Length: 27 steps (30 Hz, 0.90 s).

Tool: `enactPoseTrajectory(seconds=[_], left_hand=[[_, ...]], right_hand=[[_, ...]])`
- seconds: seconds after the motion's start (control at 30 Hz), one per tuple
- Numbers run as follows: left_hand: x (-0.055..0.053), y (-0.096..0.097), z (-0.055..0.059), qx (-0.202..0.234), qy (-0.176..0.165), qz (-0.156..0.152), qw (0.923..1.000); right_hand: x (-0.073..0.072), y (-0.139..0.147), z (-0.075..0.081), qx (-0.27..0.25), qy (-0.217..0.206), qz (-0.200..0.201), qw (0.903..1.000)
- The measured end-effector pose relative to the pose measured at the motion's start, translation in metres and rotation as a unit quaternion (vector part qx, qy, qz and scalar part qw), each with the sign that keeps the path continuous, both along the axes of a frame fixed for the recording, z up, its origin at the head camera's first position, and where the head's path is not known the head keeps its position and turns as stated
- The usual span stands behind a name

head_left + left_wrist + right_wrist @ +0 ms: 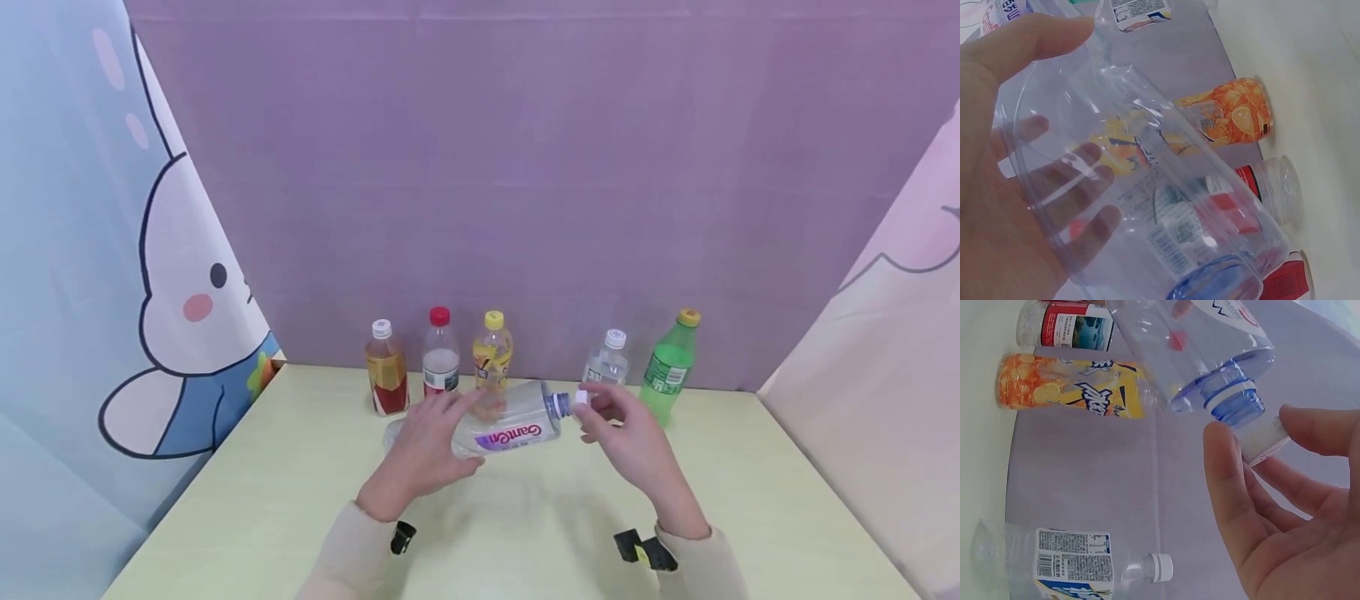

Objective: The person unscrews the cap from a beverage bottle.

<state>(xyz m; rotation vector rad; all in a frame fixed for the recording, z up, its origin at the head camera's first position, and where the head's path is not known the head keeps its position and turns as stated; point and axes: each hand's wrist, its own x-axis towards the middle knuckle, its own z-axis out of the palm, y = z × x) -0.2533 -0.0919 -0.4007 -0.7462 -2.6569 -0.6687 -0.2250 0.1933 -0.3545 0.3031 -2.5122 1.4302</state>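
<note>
A clear plastic water bottle (517, 423) with a pink-and-purple label lies sideways in the air, its blue-threaded neck (1235, 403) to the right. My left hand (431, 442) grips it round the body; in the left wrist view the fingers (1085, 231) show through the clear plastic. Between the thumb and fingers of my right hand (626, 433) is a white cap (1263, 439), pinched just off the mouth of the neck. A small gap separates cap and neck in the head view.
Along the back of the table (495, 533) stand a brown-red drink bottle (387, 375), a red-capped bottle (440, 358), a yellow-capped bottle (492, 346), a white-capped clear bottle (609, 358) and a green bottle (667, 371). A purple cloth (525, 167) hangs behind them.
</note>
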Motion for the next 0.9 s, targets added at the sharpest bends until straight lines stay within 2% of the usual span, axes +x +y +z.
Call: enactPoseTrajectory(seconds=[0.3, 0.47, 0.9], left_hand=[[0.0, -0.005, 0.0, 0.001, -0.012, 0.02, 0.9997], [0.002, -0.008, 0.002, 0.015, -0.008, 0.036, 0.9992], [0.0, -0.003, 0.002, 0.025, 0.014, 0.054, 0.9981]], right_hand=[[-0.008, 0.006, -0.007, 0.063, 0.028, -0.058, 0.9959], [-0.016, 0.005, -0.017, 0.091, 0.037, -0.053, 0.9938], [-0.034, -0.003, -0.044, 0.174, -0.008, -0.022, 0.9845]])
